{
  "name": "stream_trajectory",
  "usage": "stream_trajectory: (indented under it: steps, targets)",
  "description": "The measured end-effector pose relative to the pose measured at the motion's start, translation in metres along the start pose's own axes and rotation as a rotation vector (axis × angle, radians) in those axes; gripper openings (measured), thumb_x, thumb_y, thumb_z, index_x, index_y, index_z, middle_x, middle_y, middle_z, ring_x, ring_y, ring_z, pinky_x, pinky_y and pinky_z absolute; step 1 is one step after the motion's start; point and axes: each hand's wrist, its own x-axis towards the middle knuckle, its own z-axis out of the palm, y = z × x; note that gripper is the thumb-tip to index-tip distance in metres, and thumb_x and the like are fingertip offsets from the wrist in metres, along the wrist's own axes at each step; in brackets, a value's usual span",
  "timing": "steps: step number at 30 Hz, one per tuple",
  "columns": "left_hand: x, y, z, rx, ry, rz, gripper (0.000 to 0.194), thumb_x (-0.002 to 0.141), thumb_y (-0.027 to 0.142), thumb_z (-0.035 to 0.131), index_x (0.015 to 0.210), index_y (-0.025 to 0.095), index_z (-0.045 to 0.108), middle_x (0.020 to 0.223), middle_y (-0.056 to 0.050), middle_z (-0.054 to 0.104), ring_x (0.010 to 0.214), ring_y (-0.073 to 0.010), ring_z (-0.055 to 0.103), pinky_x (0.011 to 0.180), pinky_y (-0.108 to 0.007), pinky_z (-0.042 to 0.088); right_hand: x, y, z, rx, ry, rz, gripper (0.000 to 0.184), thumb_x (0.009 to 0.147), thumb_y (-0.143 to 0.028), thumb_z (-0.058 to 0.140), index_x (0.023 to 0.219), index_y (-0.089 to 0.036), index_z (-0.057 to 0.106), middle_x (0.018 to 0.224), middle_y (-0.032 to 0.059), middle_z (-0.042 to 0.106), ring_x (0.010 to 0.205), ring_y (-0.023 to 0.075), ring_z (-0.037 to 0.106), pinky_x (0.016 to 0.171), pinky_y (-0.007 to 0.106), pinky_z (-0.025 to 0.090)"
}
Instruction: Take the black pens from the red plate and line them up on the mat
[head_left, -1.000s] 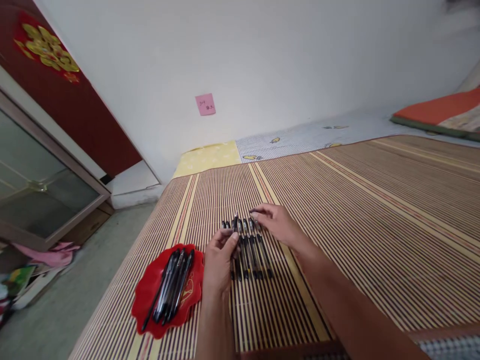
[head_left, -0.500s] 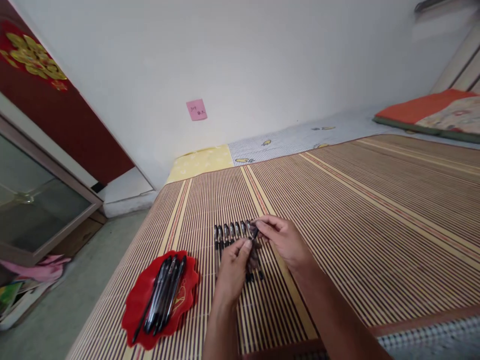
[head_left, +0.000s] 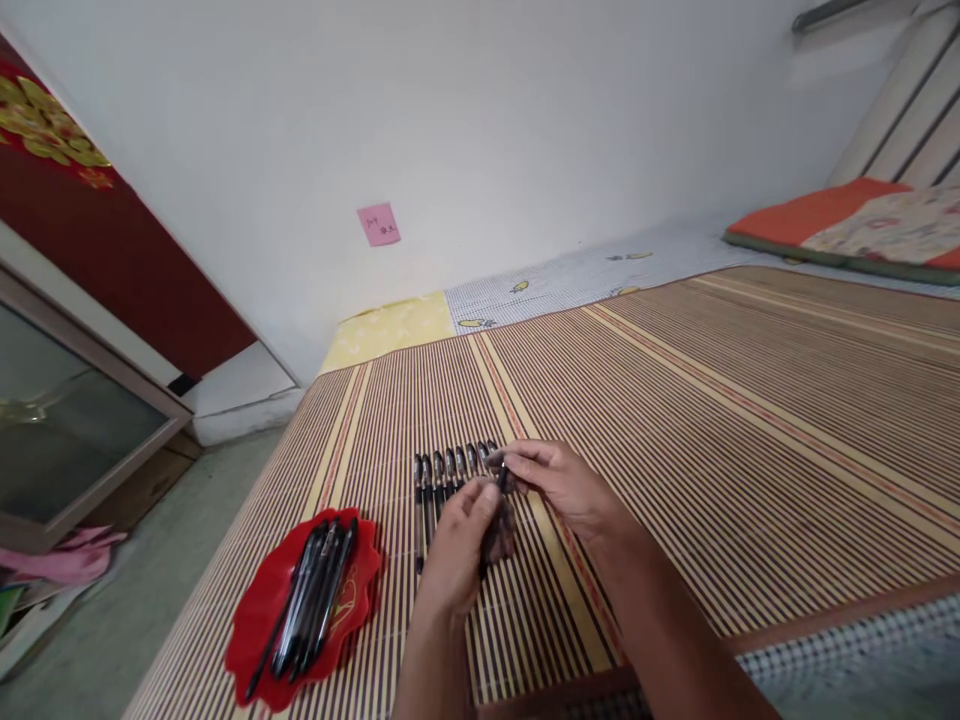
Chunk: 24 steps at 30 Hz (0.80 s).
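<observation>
Several black pens (head_left: pixel 446 472) lie side by side in a row on the striped bamboo mat (head_left: pixel 675 430). My left hand (head_left: pixel 459 550) and my right hand (head_left: pixel 559 483) meet just above the right end of that row. Both are closed in a pinch on one black pen (head_left: pixel 499 490) held between them. The lower part of this pen is blurred and partly hidden by my left fingers. A red scalloped plate (head_left: pixel 259 625) to the left holds several more black pens (head_left: pixel 307 600).
The mat covers a bed against a white wall with a pink sticky note (head_left: pixel 378 224). An orange cushion (head_left: pixel 855 215) lies at the far right. Left of the bed are grey floor (head_left: pixel 90 650), a glass-fronted cabinet (head_left: pixel 67 420) and a red door.
My left hand lifted a pen from the row and brought it to my right hand; both now pinch it. The view has shifted to the right.
</observation>
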Motion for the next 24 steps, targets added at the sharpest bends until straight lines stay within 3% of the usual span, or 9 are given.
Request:
stream_trajectory:
  steps: [4, 9, 13, 17, 24]
  targets:
    - [0.001, -0.001, 0.000, 0.109, 0.041, 0.071, 0.038, 0.078, 0.046, 0.078, 0.084, 0.021, 0.051, 0.055, 0.010, 0.046, 0.040, -0.0056, 0.041, 0.040, -0.017, 0.032, -0.001, -0.001, -0.002, 0.024, 0.005, 0.035, 0.029, 0.072, -0.041, 0.079, 0.090, -0.019, 0.074, 0.083, 0.0008, 0.067, 0.074, 0.0136, 0.058, 0.069, 0.028, 0.043]
    - [0.003, -0.001, -0.002, 0.175, 0.088, 0.119, 0.037, 0.078, 0.047, 0.077, 0.079, 0.021, 0.051, 0.056, 0.009, 0.049, 0.043, -0.0068, 0.044, 0.042, -0.017, 0.034, -0.002, -0.004, -0.003, -0.029, 0.023, 0.061, 0.028, 0.068, -0.040, 0.081, 0.074, -0.019, 0.063, 0.070, -0.0044, 0.057, 0.064, 0.0107, 0.050, 0.061, 0.026, 0.039]
    - [0.001, 0.000, -0.003, 0.227, 0.049, 0.114, 0.036, 0.084, 0.052, 0.070, 0.077, 0.019, 0.054, 0.056, 0.007, 0.050, 0.044, -0.0071, 0.042, 0.043, -0.018, 0.033, -0.003, -0.007, -0.005, -0.019, 0.000, 0.013, 0.025, 0.072, -0.039, 0.078, 0.078, -0.018, 0.066, 0.074, -0.0029, 0.058, 0.069, 0.0116, 0.052, 0.067, 0.027, 0.041]
    - [-0.001, -0.002, -0.005, 0.262, 0.001, 0.057, 0.043, 0.089, 0.057, 0.061, 0.072, 0.018, 0.055, 0.055, 0.005, 0.050, 0.043, -0.0069, 0.040, 0.041, -0.019, 0.030, -0.003, -0.009, -0.008, 0.024, 0.056, -0.026, 0.025, 0.074, -0.040, 0.076, 0.084, -0.018, 0.069, 0.073, -0.0021, 0.060, 0.068, 0.0117, 0.053, 0.066, 0.027, 0.042]
    - [-0.001, 0.001, -0.003, 0.253, -0.021, 0.028, 0.041, 0.088, 0.056, 0.062, 0.074, 0.018, 0.056, 0.057, 0.004, 0.051, 0.043, -0.0073, 0.041, 0.043, -0.019, 0.030, -0.003, -0.012, -0.017, 0.169, 0.169, -0.021, 0.021, 0.072, -0.034, 0.075, 0.084, -0.019, 0.067, 0.079, 0.0009, 0.064, 0.070, 0.0125, 0.057, 0.062, 0.026, 0.043]
